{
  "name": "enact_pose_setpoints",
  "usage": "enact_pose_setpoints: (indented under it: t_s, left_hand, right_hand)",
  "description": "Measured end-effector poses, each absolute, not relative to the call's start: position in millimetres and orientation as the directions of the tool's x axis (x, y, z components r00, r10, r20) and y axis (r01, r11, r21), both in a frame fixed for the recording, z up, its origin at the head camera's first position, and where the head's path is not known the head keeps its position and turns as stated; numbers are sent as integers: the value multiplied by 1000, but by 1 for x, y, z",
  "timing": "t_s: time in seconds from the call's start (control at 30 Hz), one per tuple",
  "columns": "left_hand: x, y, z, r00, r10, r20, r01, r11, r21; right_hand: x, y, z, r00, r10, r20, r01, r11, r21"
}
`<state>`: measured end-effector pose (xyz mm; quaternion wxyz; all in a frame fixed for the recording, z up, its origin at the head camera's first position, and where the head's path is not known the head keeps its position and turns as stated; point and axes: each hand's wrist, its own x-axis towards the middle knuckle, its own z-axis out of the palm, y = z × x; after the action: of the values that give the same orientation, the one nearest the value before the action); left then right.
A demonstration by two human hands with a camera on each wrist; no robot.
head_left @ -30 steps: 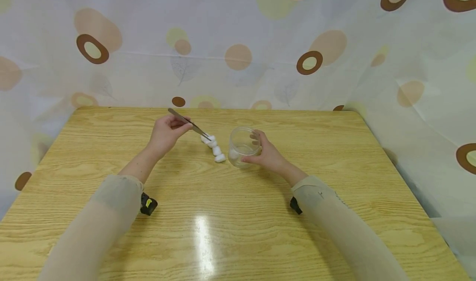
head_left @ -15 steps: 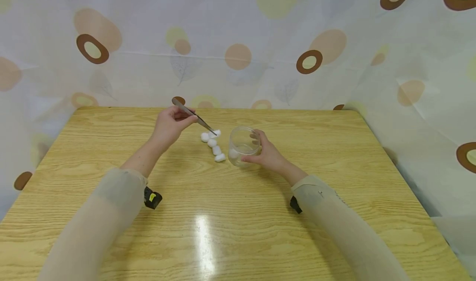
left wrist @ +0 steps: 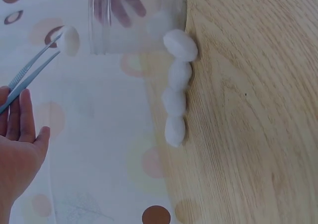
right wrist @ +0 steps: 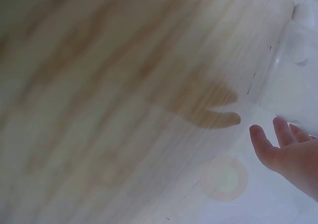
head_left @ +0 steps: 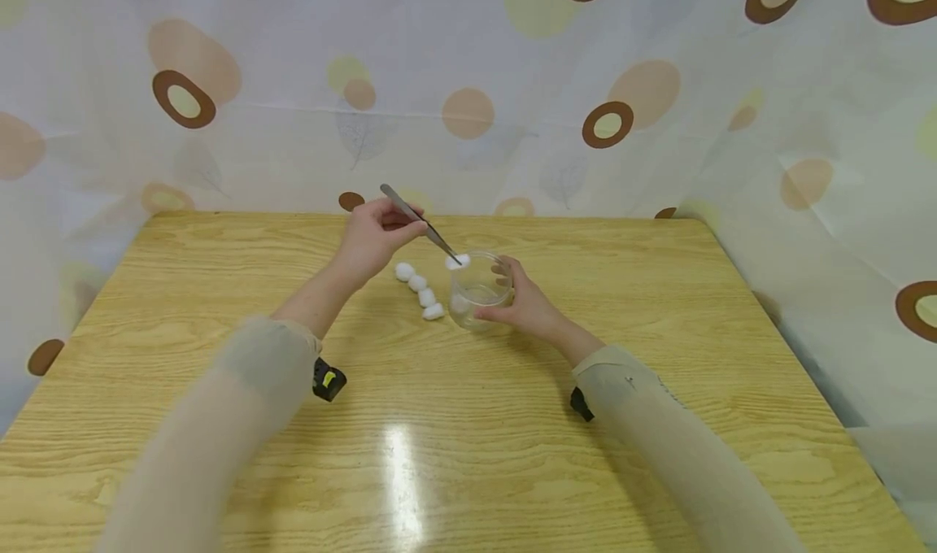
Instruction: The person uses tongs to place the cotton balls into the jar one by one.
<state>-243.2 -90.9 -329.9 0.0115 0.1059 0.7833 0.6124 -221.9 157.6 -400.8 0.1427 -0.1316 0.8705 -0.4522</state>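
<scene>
My left hand pinches metal tweezers, slanting down to the right. Their tips hold a white cotton ball at the left rim of a clear plastic jar. The left wrist view shows this cotton ball apart from the jar. My right hand grips the jar from its right side, thumb in front and fingers behind. A whitish shape shows through the jar's lower wall. Left of the jar, several cotton balls lie in a slanting row on the table.
The wood-grain table ends at a patterned curtain behind and at the sides. A black device sits under my left wrist, and another black device under the right.
The tweezers have lifted one cotton ball from the far end of the row and carried it right to the jar's rim. My right hand and the jar stay in place.
</scene>
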Motion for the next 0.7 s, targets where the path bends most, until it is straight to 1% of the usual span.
enact_pose_setpoints:
  t_s: [0.23, 0.43, 0.7]
  left_hand:
    - [-248, -71, -333, -964, 233, 126, 180, 225, 958]
    - [-249, -61, -337, -950, 268, 163, 227, 231, 946]
    - [-247, -55, -342, -942, 308, 132, 217, 260, 941]
  right_hand:
    - [-221, 157, -401, -927, -352, -129, -89, 541, -836]
    - [-222, 157, -402, -926, -359, -119, -102, 539, -836]
    - [-223, 158, -404, -923, -363, -128, -100, 548, -830]
